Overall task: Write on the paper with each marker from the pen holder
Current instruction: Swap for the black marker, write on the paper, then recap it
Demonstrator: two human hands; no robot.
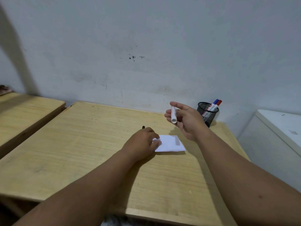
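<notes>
Left hand (143,141): your fingers are curled, pressing flat on the left edge of the paper (171,143); a small dark cap (143,127) pokes out just past the knuckles, and I cannot tell whether you hold it.
Right hand (185,118): raised above the bench, its grip loosely closed on a white marker (173,115), blunt end toward you.
Pen holder (207,113): black mesh cup at the far right corner, behind your right hand, holding a blue-capped marker (214,104) and a red-capped marker (218,105).
Writing: marker labels too small to read; the paper looks blank.
Bench (81,152): pale wood, scuffed; a second one (24,111) stands left.
Room: grey-white stained wall (146,46), white cabinet (276,128) at right.
</notes>
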